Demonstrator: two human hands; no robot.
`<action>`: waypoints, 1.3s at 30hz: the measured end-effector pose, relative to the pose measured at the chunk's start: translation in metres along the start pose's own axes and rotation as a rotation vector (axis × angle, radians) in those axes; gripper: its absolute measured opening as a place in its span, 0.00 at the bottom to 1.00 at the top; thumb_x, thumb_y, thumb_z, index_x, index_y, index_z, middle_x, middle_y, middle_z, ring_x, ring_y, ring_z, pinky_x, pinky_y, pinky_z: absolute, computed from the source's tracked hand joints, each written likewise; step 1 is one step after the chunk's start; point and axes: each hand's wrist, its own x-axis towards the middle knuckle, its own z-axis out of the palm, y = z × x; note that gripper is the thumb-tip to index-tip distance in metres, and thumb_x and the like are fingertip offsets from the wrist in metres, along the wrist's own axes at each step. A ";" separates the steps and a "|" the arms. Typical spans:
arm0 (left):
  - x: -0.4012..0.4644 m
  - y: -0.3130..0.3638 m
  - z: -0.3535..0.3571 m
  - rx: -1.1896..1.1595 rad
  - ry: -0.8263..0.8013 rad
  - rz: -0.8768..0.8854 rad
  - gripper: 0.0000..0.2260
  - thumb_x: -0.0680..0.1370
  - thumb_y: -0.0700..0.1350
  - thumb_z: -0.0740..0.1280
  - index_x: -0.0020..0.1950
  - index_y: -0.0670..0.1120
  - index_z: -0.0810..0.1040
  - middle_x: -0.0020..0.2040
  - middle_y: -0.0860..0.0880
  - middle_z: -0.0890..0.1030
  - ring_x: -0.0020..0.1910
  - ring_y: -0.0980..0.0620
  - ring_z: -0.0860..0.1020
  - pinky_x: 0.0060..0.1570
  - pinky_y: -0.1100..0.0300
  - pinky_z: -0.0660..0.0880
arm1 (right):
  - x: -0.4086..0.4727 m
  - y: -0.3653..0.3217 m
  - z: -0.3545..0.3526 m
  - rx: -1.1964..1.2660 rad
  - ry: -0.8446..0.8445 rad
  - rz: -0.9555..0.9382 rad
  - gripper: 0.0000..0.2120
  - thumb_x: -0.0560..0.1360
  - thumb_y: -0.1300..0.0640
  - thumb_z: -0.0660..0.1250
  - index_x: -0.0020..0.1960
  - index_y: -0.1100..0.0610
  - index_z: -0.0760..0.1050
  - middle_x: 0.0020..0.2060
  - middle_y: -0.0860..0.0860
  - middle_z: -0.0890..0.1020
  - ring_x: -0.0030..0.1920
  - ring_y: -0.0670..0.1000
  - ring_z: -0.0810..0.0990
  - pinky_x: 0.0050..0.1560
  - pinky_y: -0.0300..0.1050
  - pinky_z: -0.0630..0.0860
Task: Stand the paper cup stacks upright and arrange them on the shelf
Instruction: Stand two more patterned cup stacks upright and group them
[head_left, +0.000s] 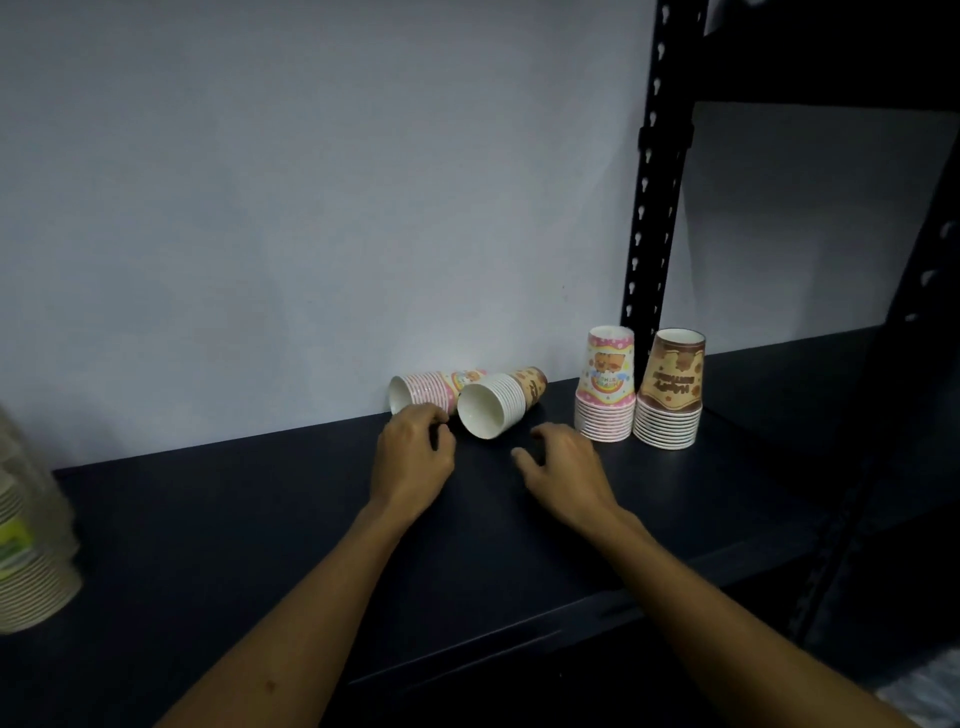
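Both forearms reach in from the near edge over the dark blue-black shelf board (208, 519). Left hand (413, 457), fingers curled, touches the rim of the lying pink paper cup stack (436, 389). Beside it the lying brown cup stack (501, 400), mouth toward camera, long axis running back-right, sits btwn hands; right hand (563, 467) spread, empty, just short. Two upright stacks (639, 400) stand mouth-down at right.

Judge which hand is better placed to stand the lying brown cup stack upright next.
Probably the right hand: it hovers open beside the lying brown stack, nearer the upright stacks. The left hand sits at the pink lying stack.
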 end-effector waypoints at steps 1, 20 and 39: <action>0.003 -0.004 0.001 0.042 0.016 0.033 0.04 0.74 0.39 0.65 0.46 0.43 0.79 0.44 0.49 0.79 0.43 0.52 0.75 0.41 0.59 0.70 | 0.006 -0.002 0.003 0.025 0.008 0.033 0.20 0.77 0.47 0.65 0.61 0.62 0.73 0.56 0.57 0.79 0.55 0.55 0.77 0.54 0.49 0.75; 0.052 -0.052 0.012 0.173 -0.121 -0.157 0.37 0.72 0.50 0.71 0.75 0.43 0.57 0.70 0.46 0.62 0.66 0.45 0.67 0.60 0.49 0.71 | 0.075 -0.011 0.029 0.344 0.002 0.276 0.37 0.70 0.30 0.58 0.68 0.56 0.64 0.60 0.56 0.78 0.57 0.58 0.77 0.58 0.55 0.75; 0.048 -0.052 0.005 -0.127 -0.148 -0.364 0.22 0.70 0.60 0.72 0.54 0.47 0.72 0.49 0.53 0.78 0.46 0.54 0.77 0.42 0.60 0.75 | 0.079 -0.006 0.048 0.339 0.100 -0.102 0.32 0.66 0.49 0.74 0.66 0.49 0.64 0.61 0.47 0.73 0.61 0.49 0.72 0.61 0.47 0.72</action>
